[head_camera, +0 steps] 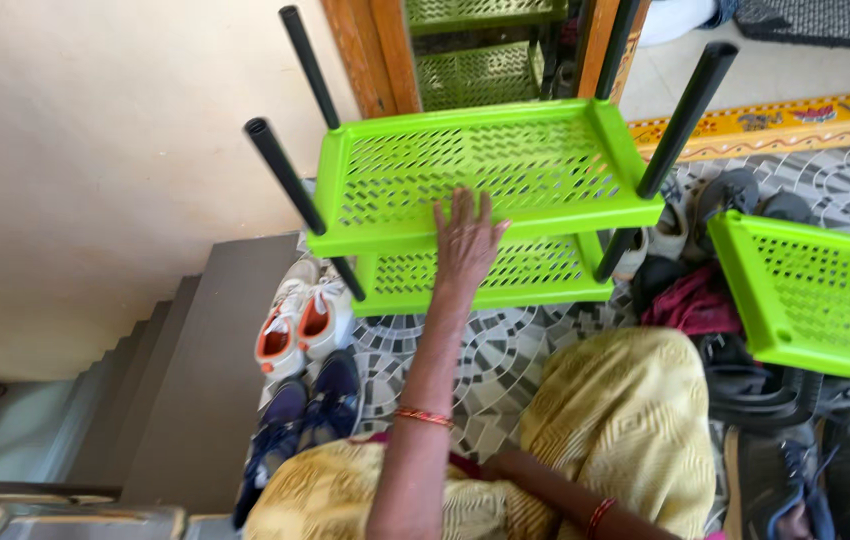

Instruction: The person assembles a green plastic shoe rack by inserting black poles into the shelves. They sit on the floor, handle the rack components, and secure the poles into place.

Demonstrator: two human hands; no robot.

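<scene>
Left hand (pixel 465 240) flat and open, fingers spread, palm pressing the front lip of the upper green shelf (pixel 485 170), gripping nothing, simply steadying. Likely held that way to stop the half-built rack rocking on the patterned tile floor (pixel 505 350). Right hand (pixel 501 466) tucked low against the yellow garment (pixel 615 420), mostly hidden, so open or closed cannot be told. Rack standing on the floor by the wooden door frame (pixel 370 50), just past the knees, a lower green shelf (pixel 495 275) directly beneath the upper one. Long axis of the shelves running left to right across the view, perforated faces upward. Black posts (pixel 290 175) rising from the corners, bare sockets pointing up, splayed only by the camera's angle. Loose green shelf (pixel 815 295) lying tilted to the right, over dark sandals (pixel 775 400). White and orange sneakers (pixel 300 320) and blue shoes (pixel 310 410) just beside the rack's left corner, near the stair edge (pixel 195 380).
</scene>
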